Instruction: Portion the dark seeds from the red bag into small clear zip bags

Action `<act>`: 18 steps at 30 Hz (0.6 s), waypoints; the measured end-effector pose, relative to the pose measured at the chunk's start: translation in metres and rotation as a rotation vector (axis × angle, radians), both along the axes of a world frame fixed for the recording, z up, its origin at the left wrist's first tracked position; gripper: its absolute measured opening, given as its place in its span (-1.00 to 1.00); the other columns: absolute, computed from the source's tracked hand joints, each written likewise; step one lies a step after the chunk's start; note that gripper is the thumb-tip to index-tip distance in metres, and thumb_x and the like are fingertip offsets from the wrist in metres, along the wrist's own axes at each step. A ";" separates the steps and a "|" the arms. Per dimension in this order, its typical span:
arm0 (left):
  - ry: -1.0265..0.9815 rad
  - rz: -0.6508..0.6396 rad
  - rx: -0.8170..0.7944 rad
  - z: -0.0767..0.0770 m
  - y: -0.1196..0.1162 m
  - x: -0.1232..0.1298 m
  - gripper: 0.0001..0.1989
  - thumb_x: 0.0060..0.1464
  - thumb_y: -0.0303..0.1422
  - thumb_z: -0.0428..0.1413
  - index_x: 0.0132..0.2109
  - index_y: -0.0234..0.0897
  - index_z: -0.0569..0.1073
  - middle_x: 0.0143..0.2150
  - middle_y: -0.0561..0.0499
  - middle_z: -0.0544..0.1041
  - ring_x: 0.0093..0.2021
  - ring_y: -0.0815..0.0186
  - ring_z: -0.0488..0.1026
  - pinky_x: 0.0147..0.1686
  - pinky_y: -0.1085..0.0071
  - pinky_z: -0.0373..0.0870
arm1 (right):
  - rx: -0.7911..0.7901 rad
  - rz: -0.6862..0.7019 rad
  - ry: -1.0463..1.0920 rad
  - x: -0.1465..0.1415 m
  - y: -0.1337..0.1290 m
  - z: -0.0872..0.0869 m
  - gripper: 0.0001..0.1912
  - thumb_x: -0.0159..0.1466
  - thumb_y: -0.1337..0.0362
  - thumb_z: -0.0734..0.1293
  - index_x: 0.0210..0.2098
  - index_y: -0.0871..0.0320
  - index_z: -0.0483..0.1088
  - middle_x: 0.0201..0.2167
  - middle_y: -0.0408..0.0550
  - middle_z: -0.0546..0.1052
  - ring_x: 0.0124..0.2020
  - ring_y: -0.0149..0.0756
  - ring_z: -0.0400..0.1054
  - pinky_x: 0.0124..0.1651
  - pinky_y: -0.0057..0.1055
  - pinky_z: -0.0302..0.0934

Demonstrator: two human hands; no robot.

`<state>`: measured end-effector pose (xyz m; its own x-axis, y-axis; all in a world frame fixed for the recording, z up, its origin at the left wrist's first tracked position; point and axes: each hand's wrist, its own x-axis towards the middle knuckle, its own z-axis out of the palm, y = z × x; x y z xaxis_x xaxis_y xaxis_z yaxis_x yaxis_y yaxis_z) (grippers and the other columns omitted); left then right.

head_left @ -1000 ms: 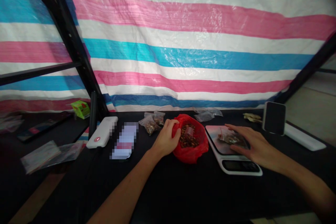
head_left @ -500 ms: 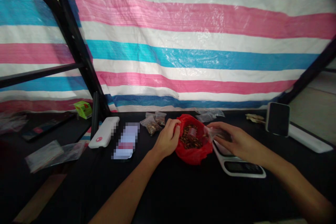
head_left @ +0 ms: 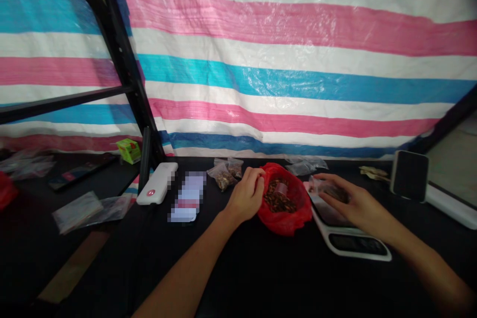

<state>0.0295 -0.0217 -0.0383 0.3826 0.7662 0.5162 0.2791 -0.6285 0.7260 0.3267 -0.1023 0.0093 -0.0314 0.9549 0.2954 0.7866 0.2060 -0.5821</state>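
Note:
A red plastic bag (head_left: 288, 223) stands with its mouth wide, holding many small brown pieces (head_left: 278, 201) and a small clear cup (head_left: 280, 190). My left hand (head_left: 248, 194) pinches the bag's left rim. Above the plate of a white kitchen scale (head_left: 333, 246), my right hand (head_left: 356, 203) grips a small clear zip bag (head_left: 333, 191) with dark brown contents. Its fingers curl over the zip bag and partly hide it. The scale's display looks dark, with no legible reading.
Two filled zip bags (head_left: 223, 176) lie behind my left hand. Flat clear bags (head_left: 305, 164) rest at the back. A phone (head_left: 188, 196) and a white device (head_left: 158, 184) are to the left; a dark-screened device (head_left: 410, 176) stands at right.
My right hand has drawn the zip bag slightly rightward, from the red bag's rim to above the scale. The left hand keeps its hold. The whole view has shifted a little.

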 end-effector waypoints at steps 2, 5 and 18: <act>0.000 0.001 -0.003 0.000 0.000 0.000 -0.77 0.44 -0.32 -0.14 0.05 -0.16 0.39 -0.01 -0.06 0.44 0.00 0.22 0.47 0.11 0.24 0.40 | -0.015 -0.024 -0.050 0.018 -0.003 -0.002 -0.47 0.30 -0.04 0.37 0.17 0.08 0.46 0.00 0.08 0.66 0.00 0.05 0.58 0.11 -0.06 0.44; -0.005 -0.007 -0.001 -0.001 0.000 0.000 -0.77 0.44 -0.32 -0.14 0.05 -0.17 0.39 0.01 -0.07 0.44 0.02 0.22 0.47 0.14 0.23 0.39 | 0.011 0.006 -0.168 0.037 -0.010 -0.002 -0.41 0.25 -0.07 0.40 0.19 0.03 0.46 0.12 0.12 0.59 0.13 0.12 0.49 0.23 0.05 0.34; -0.001 0.031 0.001 -0.005 0.004 -0.001 -0.78 0.44 -0.31 -0.13 0.02 -0.16 0.40 -0.02 -0.06 0.44 0.00 0.22 0.48 0.12 0.21 0.39 | 0.182 -0.482 0.099 0.087 -0.047 -0.044 -0.43 0.19 -0.13 0.36 0.13 -0.09 0.44 0.22 -0.03 0.49 0.21 0.13 0.36 0.37 0.09 0.14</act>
<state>0.0288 -0.0176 -0.0429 0.3583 0.7772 0.5173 0.2973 -0.6202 0.7259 0.4141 -0.1497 -0.0346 0.4353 0.7870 0.4372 0.7600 -0.0609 -0.6471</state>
